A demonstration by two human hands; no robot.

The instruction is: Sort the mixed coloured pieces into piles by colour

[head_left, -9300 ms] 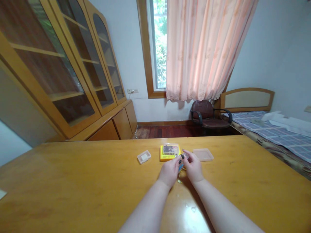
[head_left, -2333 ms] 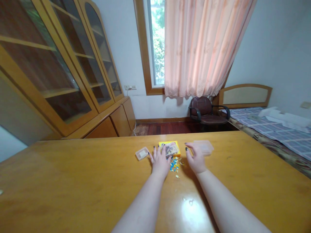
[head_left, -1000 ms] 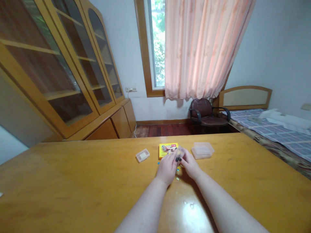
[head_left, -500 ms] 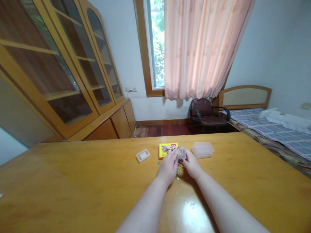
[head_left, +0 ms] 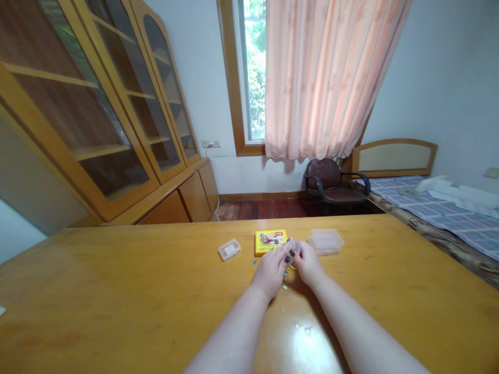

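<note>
My left hand point(head_left: 271, 270) and my right hand point(head_left: 307, 264) meet over the middle of the wooden table point(head_left: 117, 291). Their fingertips pinch together on a small clear thing point(head_left: 294, 248) that I cannot make out. Small blue and yellow pieces point(head_left: 287, 275) lie on the table under and between the hands. A yellow packet point(head_left: 270, 240) lies just beyond the left hand. A clear plastic box point(head_left: 325, 241) sits to the right of my right hand, and a small clear container point(head_left: 230, 250) lies to the left.
Glass-fronted wooden cabinets point(head_left: 97, 114) line the left wall. Beyond the table stand a dark armchair point(head_left: 335, 184), a window with a pink curtain point(head_left: 323, 78), and a bed point(head_left: 436, 208) at the right.
Earlier my hands lay apart and flat near the yellow packet and the scattered pieces. They have since come together and pinch a small clear thing, shifting slightly forward in the last second.
</note>
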